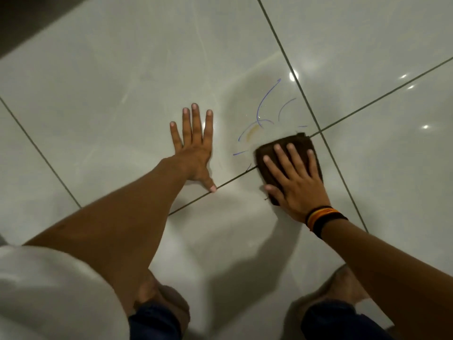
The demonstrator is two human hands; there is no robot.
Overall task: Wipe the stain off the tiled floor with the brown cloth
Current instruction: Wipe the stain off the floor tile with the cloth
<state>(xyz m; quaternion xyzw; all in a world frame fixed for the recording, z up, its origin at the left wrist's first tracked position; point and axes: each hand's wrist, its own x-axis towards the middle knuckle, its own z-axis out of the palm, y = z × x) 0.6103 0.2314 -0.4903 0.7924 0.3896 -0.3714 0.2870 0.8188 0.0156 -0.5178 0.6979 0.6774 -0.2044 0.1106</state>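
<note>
A folded brown cloth (295, 143) lies flat on the glossy white tiled floor (122, 82), over a crossing of grout lines. My right hand (296, 182) presses down on it with fingers spread. Just beyond and left of the cloth is the stain (253, 130), a small yellow-brown smear ringed by thin blue pen-like strokes (266, 99). The cloth's far left corner is close to the smear but does not cover it. My left hand (196, 148) rests palm-down on bare tile left of the stain, fingers apart, holding nothing.
Dark grout lines (289, 62) cross the floor. My two knees (161, 303) rest on the tiles at the bottom, in dark rolled trousers. A dark strip (29, 18) runs along the top left corner. Light glints show on the tile at right.
</note>
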